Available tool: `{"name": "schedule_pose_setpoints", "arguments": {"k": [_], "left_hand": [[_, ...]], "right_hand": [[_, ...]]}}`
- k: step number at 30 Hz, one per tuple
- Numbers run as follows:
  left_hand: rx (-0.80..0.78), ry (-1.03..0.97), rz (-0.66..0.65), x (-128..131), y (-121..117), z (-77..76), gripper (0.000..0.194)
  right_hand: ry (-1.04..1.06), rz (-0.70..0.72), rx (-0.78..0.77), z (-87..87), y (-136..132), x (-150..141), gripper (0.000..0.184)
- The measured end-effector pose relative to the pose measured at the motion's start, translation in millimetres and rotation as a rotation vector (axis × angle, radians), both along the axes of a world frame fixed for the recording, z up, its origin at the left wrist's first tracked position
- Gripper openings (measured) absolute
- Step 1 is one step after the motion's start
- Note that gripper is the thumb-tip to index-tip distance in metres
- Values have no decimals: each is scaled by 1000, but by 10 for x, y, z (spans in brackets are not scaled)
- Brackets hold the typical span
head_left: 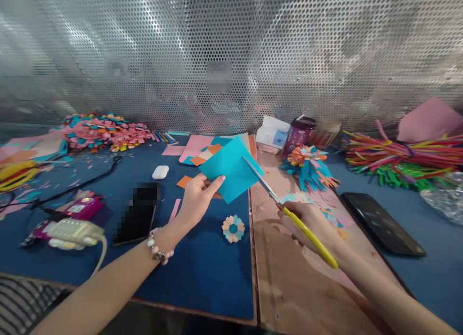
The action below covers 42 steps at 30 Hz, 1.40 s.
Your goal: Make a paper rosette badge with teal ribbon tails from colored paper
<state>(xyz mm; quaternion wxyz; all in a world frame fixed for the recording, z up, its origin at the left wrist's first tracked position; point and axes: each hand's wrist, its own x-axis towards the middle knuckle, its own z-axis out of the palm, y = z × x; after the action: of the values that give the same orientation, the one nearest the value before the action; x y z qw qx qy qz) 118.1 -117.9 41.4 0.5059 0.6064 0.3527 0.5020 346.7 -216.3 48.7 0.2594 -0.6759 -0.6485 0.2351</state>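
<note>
My left hand pinches a square of turquoise paper by its lower left side, thumb on top. My right hand grips yellow-handled scissors. The slim metal blades point up and left and lie over the right part of the paper in this view. Whether the blades have cut into it I cannot tell. Below the paper, on the blue table surface, lies a small paper flower with peach and pale blue petals around a teal centre.
Phones lie at left and right. Behind are stacked coloured sheets, a heap of paper pieces, a purple jar and bundled pipe cleaners. A power strip sits at left, before a perforated metal wall.
</note>
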Motion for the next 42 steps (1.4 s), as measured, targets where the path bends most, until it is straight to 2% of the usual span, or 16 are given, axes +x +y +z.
{"name": "schedule_pose_setpoints", "arguments": {"k": [14,22,28,37,42], "left_hand": [[-22,-7,0,2,43,-33,41],[-6,18,-31,-2,59,-40,33],[-4,84,1,-2,34,-32,26],[-33,116,-45,15,-16,6,29],[-31,124,-35,13,-28,32,27]], "right_hand": [[-59,-2,67,-80,44,6,27],[-34,81,41,-90,53,27,23],[-50,130,51,-91,51,43,20],[-126,24,141,-154,61,-18,27],[-105,4,131,-176,68,-6,29]]}}
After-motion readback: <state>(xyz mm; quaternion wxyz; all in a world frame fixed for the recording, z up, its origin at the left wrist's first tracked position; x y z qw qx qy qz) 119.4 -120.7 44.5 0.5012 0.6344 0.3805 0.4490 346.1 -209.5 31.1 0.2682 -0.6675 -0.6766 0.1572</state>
